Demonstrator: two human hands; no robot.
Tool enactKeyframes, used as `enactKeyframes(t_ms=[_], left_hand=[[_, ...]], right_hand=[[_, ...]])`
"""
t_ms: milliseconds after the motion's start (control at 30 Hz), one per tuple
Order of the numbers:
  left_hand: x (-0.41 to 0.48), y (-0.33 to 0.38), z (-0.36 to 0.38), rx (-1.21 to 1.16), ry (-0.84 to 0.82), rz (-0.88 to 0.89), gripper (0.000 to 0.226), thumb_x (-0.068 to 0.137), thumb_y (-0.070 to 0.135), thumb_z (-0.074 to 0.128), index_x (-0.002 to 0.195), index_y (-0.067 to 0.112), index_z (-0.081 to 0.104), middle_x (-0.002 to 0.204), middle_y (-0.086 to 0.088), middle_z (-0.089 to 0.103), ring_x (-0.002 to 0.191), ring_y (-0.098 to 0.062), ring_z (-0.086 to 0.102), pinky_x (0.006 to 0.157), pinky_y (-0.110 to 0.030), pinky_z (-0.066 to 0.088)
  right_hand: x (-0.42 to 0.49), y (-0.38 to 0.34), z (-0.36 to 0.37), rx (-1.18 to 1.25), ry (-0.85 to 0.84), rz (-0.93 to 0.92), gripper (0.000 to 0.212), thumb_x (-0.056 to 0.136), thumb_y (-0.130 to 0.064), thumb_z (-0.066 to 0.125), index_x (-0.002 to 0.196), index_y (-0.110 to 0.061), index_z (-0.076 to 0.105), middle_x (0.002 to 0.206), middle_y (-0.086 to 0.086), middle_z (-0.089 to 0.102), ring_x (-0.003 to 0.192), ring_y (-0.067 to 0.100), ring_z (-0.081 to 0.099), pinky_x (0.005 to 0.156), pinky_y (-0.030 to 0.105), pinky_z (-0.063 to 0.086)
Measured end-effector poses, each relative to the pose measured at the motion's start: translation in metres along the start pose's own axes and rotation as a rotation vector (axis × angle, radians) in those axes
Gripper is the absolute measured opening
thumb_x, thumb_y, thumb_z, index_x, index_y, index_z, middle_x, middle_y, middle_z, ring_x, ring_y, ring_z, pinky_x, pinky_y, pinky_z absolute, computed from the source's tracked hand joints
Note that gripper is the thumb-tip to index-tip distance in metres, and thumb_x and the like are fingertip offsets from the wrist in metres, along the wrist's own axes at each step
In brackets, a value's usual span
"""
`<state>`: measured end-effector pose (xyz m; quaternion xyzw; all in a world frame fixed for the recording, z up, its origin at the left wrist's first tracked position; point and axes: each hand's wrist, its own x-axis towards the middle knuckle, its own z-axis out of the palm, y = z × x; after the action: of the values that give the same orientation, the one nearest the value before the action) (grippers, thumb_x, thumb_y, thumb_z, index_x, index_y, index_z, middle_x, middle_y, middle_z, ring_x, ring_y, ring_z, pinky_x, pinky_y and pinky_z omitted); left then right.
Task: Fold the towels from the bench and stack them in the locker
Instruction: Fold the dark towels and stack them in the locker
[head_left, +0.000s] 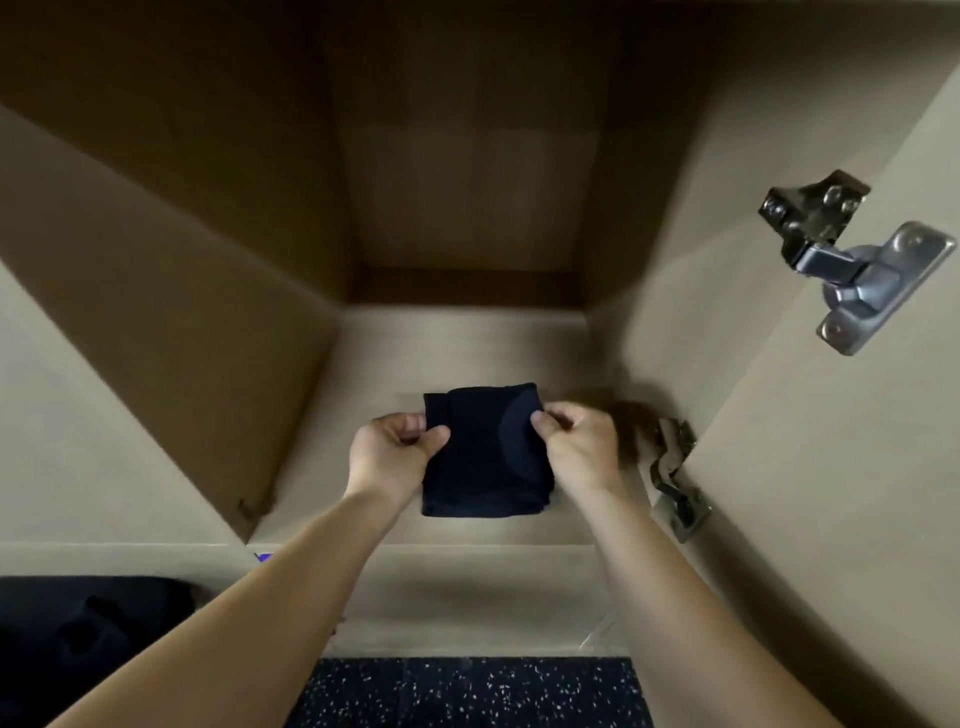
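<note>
The folded dark towel (483, 457) is held low inside the locker (208, 338), its slightly longer axis pointing inward. Fingers of the left hand (387, 454) and right hand (579, 447) pinch its 2 sides. Whether it touches the locker's floor is unclear.

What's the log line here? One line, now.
step: placing | left hand: pinches folded dark towel | right hand: pinches towel | where: over locker floor, contact unclear
</note>
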<state>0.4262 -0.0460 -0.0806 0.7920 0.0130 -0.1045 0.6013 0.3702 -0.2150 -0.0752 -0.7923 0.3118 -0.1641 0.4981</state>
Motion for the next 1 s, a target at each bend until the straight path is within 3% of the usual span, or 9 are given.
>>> enactKeyframes(t_ms=[100, 200, 267, 367, 500, 600, 700, 767, 1000], left_hand=[[0.003, -0.01, 0.004, -0.03, -0.004, 0.022, 0.019, 0.088, 0.014, 0.072, 0.078, 0.027, 0.064, 0.084, 0.008, 0.069, 0.075, -0.004, 0.065, 0.063, -0.017, 0.048], [0.008, -0.018, 0.005, -0.026, -0.004, 0.035, 0.015, 0.088, 0.016, 0.072, 0.082, 0.027, 0.064, 0.087, 0.011, 0.066, 0.079, 0.0, 0.061, 0.064, -0.013, 0.045], [0.011, -0.022, 0.005, 0.011, -0.008, 0.03, 0.01, 0.088, 0.017, 0.073, 0.097, 0.02, 0.069, 0.095, 0.008, 0.068, 0.086, -0.003, 0.062, 0.071, -0.015, 0.047], [0.01, -0.024, 0.003, 0.13, -0.01, 0.052, 0.037, 0.088, 0.02, 0.073, 0.122, 0.011, 0.065, 0.11, 0.002, 0.068, 0.099, -0.011, 0.063, 0.087, -0.024, 0.052], [0.002, -0.017, 0.0, 0.404, -0.019, 0.401, 0.045, 0.091, 0.02, 0.068, 0.134, 0.016, 0.057, 0.13, 0.002, 0.061, 0.12, -0.014, 0.055, 0.103, -0.025, 0.042], [0.003, -0.017, 0.002, 0.706, -0.125, 0.669, 0.054, 0.095, 0.036, 0.058, 0.145, 0.016, 0.047, 0.151, 0.002, 0.044, 0.142, -0.013, 0.034, 0.113, -0.019, 0.018], [0.009, -0.025, 0.006, 0.878, -0.262, 0.651, 0.096, 0.081, 0.079, 0.009, 0.154, 0.019, 0.025, 0.161, 0.005, 0.019, 0.149, -0.007, 0.014, 0.117, -0.018, 0.006], [0.014, -0.038, 0.008, 0.921, -0.299, 0.627, 0.115, 0.068, 0.085, -0.017, 0.156, 0.018, 0.012, 0.159, 0.01, 0.003, 0.15, -0.004, 0.004, 0.117, -0.016, -0.001], [0.019, -0.065, 0.014, 0.784, -0.299, 0.56, 0.1, 0.073, 0.084, -0.014, 0.152, 0.024, -0.004, 0.155, 0.016, -0.01, 0.142, 0.005, -0.015, 0.109, -0.006, -0.014]], right_hand=[[0.006, 0.011, 0.006, 0.009, -0.013, 0.029, 0.028, 0.093, -0.02, 0.062, 0.118, -0.008, 0.067, 0.116, 0.007, 0.067, 0.107, 0.022, 0.062, 0.096, 0.036, 0.05], [0.006, 0.019, 0.01, 0.03, 0.0, 0.017, 0.026, 0.093, -0.018, 0.063, 0.115, -0.006, 0.068, 0.111, 0.009, 0.068, 0.103, 0.022, 0.062, 0.09, 0.031, 0.049], [0.005, 0.024, 0.012, 0.029, 0.005, 0.01, 0.024, 0.092, -0.017, 0.064, 0.113, -0.005, 0.069, 0.108, 0.01, 0.07, 0.1, 0.022, 0.063, 0.087, 0.03, 0.048], [0.0, 0.03, 0.012, -0.05, 0.005, -0.048, 0.026, 0.092, -0.017, 0.064, 0.116, -0.008, 0.067, 0.112, 0.008, 0.068, 0.101, 0.021, 0.062, 0.086, 0.026, 0.047], [-0.009, 0.028, 0.006, -0.331, 0.087, -0.438, 0.033, 0.089, -0.012, 0.063, 0.123, -0.009, 0.064, 0.12, 0.009, 0.061, 0.107, 0.026, 0.06, 0.092, 0.03, 0.047], [-0.009, 0.027, 0.006, -0.483, -0.076, -0.601, 0.041, 0.094, -0.018, 0.057, 0.134, -0.009, 0.056, 0.14, 0.007, 0.052, 0.131, 0.025, 0.045, 0.108, 0.027, 0.032], [-0.006, 0.035, 0.009, -0.493, -0.203, -0.537, 0.05, 0.101, -0.031, 0.046, 0.146, -0.011, 0.038, 0.156, 0.004, 0.031, 0.145, 0.017, 0.023, 0.109, 0.012, 0.006], [-0.008, 0.043, 0.013, -0.441, -0.226, -0.477, 0.054, 0.101, -0.035, 0.042, 0.149, -0.011, 0.032, 0.158, 0.002, 0.025, 0.147, 0.013, 0.017, 0.107, 0.008, 0.0], [-0.012, 0.06, 0.025, -0.34, -0.183, -0.386, 0.054, 0.101, -0.034, 0.039, 0.15, -0.012, 0.03, 0.158, -0.002, 0.024, 0.145, 0.008, 0.019, 0.105, 0.001, 0.0]])
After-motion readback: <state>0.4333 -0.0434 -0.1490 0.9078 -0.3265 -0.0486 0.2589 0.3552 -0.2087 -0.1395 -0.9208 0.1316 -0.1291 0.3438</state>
